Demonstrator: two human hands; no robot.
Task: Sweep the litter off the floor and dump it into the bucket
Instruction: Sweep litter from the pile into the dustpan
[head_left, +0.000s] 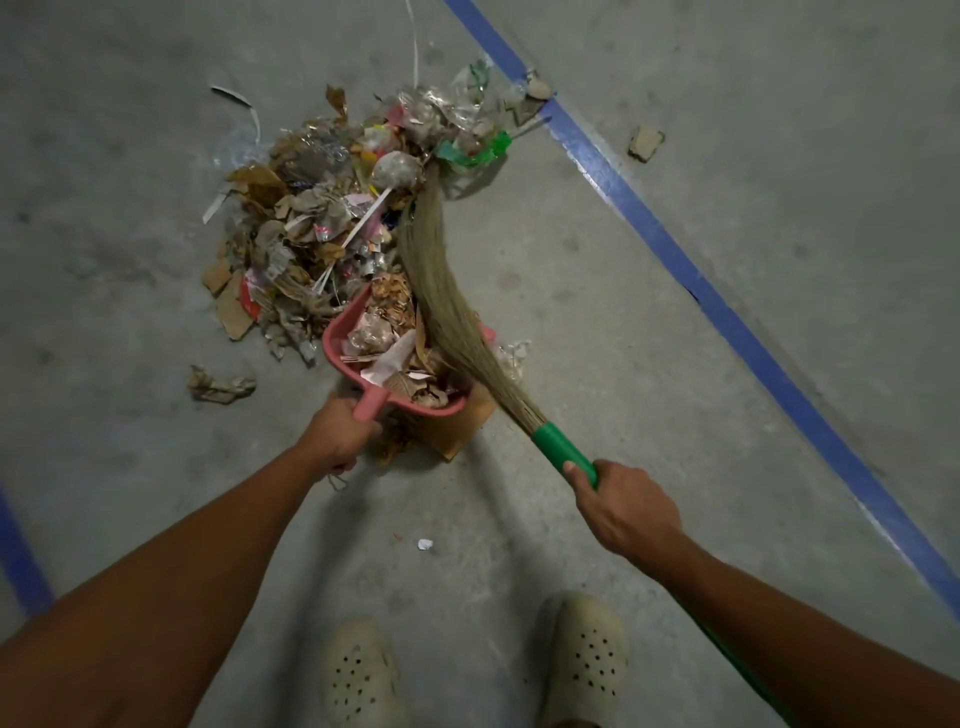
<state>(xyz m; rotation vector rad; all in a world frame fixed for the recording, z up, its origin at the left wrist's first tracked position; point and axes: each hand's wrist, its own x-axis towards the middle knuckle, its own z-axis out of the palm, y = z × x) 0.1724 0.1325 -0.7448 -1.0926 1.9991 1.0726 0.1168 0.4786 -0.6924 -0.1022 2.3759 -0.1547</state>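
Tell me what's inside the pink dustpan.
The dustpan holds litter: crumpled paper, wrappers, brown scraps. The broom lies across its right side, hiding what is beneath; the pan's floor is covered too.

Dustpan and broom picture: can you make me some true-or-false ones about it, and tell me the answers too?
1. The left hand holds the pink dustpan by its handle. True.
2. The dustpan is empty. False: litter fills it.
3. The right hand grips the broom by its green handle. True.
4. The floor stripe is red. False: it is blue.
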